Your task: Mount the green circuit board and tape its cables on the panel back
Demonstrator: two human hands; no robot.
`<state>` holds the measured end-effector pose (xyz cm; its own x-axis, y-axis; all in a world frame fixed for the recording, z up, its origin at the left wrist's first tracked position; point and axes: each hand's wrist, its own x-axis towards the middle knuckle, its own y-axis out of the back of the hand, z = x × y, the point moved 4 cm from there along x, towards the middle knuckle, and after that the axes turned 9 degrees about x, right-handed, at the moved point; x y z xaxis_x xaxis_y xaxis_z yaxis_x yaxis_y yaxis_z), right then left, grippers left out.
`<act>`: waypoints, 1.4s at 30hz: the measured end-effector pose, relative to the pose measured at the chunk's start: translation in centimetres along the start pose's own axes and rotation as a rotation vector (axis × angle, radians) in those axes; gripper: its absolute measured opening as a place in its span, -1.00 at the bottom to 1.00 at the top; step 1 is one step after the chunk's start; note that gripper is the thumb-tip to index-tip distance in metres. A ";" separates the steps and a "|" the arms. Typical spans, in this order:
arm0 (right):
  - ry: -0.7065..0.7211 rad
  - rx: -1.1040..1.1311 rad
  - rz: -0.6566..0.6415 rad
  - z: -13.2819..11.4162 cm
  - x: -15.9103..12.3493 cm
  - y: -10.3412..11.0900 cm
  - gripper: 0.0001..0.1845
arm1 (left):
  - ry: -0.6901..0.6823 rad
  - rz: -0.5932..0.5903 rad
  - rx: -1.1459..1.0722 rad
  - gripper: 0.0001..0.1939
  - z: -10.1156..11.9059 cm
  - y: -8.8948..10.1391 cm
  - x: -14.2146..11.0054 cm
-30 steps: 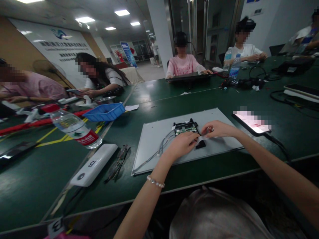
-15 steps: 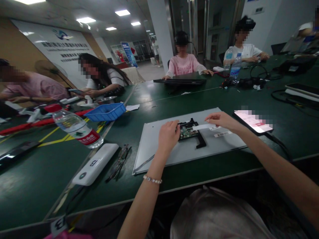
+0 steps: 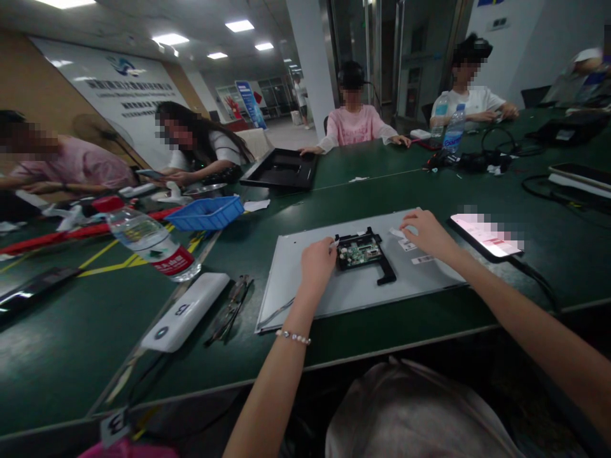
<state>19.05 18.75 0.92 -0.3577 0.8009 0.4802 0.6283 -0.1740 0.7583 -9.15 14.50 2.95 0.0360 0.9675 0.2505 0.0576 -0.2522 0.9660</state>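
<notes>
Green table (image 3: 238,254) is carrying the grey panel (image 3: 286,273), phone (image 3: 487,235) lying near the right arm. Bracket (image 3: 387,271) and circuit board (image 3: 360,254) are resting mid-panel. Left hand (image 3: 316,270) is bunching fingers alongside, grip unclear; right hand (image 3: 424,235) is pinching a pale strip (image 3: 397,233), risking snags if trailing low.
</notes>
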 end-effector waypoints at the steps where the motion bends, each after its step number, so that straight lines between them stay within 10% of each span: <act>1: 0.035 0.028 -0.022 -0.6 0.0 -0.2 -0.73 | 0.000 -0.001 0.024 -0.70 0.0 0.0 0.0; 13: 0.057 0.174 -0.404 -0.4 -0.8 -2.8 -0.53 | -0.044 -0.059 0.121 -0.62 0.7 0.1 0.5; 29: -0.124 -0.084 -0.209 -0.2 -1.4 -3.2 -0.48 | -0.048 -0.053 0.139 -0.65 1.0 0.4 0.6; 42: 0.181 0.109 -0.277 -6.2 4.8 -3.3 -0.63 | 0.034 0.002 0.214 -0.64 -1.0 1.0 0.6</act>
<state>11.01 19.58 3.45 -0.6358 0.6928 0.3404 0.5569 0.1063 0.8238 -10.05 14.81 4.13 0.0032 0.9662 0.2577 0.2686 -0.2491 0.9305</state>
